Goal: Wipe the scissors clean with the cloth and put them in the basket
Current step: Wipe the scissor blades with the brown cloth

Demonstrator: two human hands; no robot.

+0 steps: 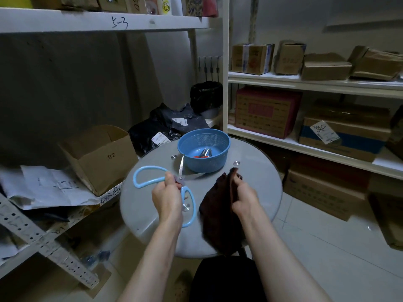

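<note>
My left hand [166,198] grips a pair of scissors with light-blue handles [144,173] near the pivot, above the round glass table [259,182]. The blades are spread wide apart, one pointing up toward the basket, the other to the right. My right hand [244,196] holds a dark brown cloth [214,212] that hangs down over the table's near edge, just right of the scissors. The blue plastic basket [204,152] stands at the far side of the table. Another pair of scissors with red handles [204,154] lies inside it.
An open cardboard box [100,155] sits on a low shelf to the left, with papers [43,186] beside it. Black bags [165,125] lie behind the table. White shelving with cardboard boxes [268,112] fills the right side. Tiled floor lies to the right of the table.
</note>
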